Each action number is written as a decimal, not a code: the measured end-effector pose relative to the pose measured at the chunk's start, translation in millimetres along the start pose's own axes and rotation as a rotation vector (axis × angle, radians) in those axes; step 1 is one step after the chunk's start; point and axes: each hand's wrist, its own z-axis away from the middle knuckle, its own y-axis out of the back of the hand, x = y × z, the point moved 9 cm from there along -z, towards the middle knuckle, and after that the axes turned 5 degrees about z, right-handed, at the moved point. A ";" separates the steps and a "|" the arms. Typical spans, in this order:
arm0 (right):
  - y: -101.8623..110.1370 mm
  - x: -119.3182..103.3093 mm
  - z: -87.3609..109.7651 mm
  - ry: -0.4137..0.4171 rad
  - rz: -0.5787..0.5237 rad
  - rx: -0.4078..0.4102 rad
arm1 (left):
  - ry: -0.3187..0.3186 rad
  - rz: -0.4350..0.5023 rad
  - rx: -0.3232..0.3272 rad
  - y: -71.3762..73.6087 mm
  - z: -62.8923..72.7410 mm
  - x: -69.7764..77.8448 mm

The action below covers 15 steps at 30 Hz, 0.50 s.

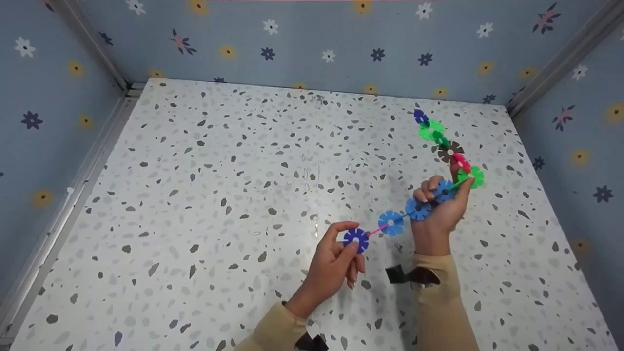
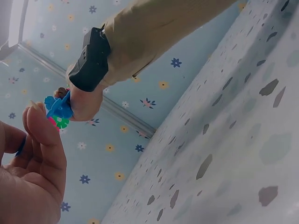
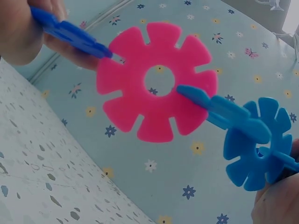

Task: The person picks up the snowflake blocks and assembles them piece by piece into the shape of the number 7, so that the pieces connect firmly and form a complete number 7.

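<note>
A chain of slotted, flower-shaped plastic discs runs between and beyond the two hands. My left hand [image 1: 334, 258] pinches the dark blue disc [image 1: 361, 235] at the near end between thumb and fingers. Joined to it is a pink disc [image 3: 126, 93], seen edge-on in the head view, then a light blue disc [image 1: 390, 223]. My right hand [image 1: 446, 214] grips the chain farther along, thumb by a bright green disc [image 1: 477, 178] and fingers curled behind a blue disc [image 1: 444, 191]. Past that hand, the chain continues through a brown disc [image 1: 450, 152] to a dark blue end disc [image 1: 420, 116].
Both hands are over a white speckled table [image 1: 219, 195]. Blue flowered panels [image 1: 312, 44] wall its back and sides, with metal rails [image 1: 560, 58] at the corners. A black camera strap [image 1: 414, 276] circles the right sleeve; another black piece [image 1: 312, 342] is at the left sleeve.
</note>
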 end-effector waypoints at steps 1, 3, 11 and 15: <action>-0.4 0.1 0.1 -0.001 -0.004 -0.003 | 0.000 0.008 0.007 -0.2 0.6 -0.9; -1.2 0.5 0.4 -0.003 -0.021 -0.008 | -0.003 0.020 0.019 -0.7 1.8 -2.1; -5.2 4.1 3.2 -0.008 -0.032 -0.062 | 0.017 0.061 0.104 0.8 4.0 -6.2; -7.4 6.1 5.5 0.003 -0.034 -0.097 | 0.053 0.080 0.110 -3.3 4.0 -9.0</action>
